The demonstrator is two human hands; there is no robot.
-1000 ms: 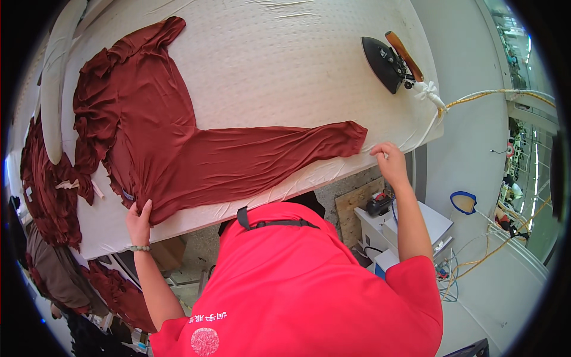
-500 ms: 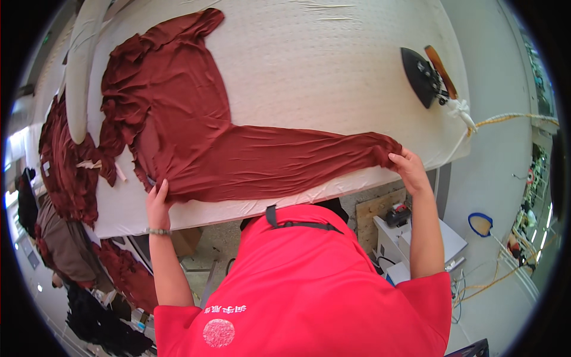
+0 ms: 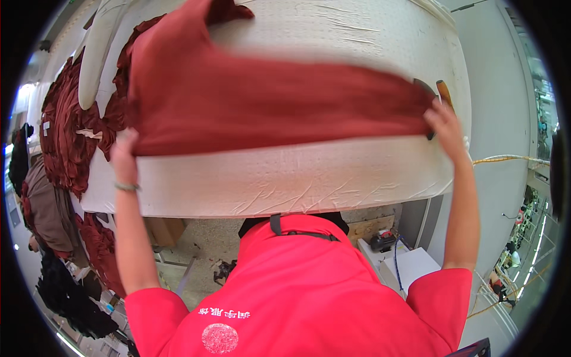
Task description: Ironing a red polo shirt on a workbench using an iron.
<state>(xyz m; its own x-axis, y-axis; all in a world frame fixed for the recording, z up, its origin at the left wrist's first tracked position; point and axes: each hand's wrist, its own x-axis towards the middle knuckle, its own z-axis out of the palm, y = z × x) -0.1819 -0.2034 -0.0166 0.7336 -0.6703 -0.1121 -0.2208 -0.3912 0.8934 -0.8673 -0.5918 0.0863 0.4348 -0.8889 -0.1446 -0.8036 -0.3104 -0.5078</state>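
Note:
A dark red garment (image 3: pixel 238 101) is stretched between my two hands above the padded white table (image 3: pixel 285 175), its long sleeve running to the right, blurred by motion. My left hand (image 3: pixel 125 157) grips the near left corner of the cloth. At the sleeve's end, my right hand (image 3: pixel 445 122) pinches the cuff. Just behind that cuff stands an iron, mostly covered; its brown handle (image 3: pixel 444 94) shows. Part of the garment runs out of view at the top edge.
More dark red garments (image 3: pixel 62 131) hang over the table's left side, near a pale padded arm (image 3: pixel 94 59). Brown cloth (image 3: pixel 50 205) and black cloth (image 3: pixel 71 303) lie lower left. A yellowish cord (image 3: pixel 505 159) runs right from the iron. Below the table sits a white cabinet (image 3: pixel 416 268).
Both hands have moved away from me and farther apart, carrying the garment up off the table's front edge. The sleeve end now covers much of the iron.

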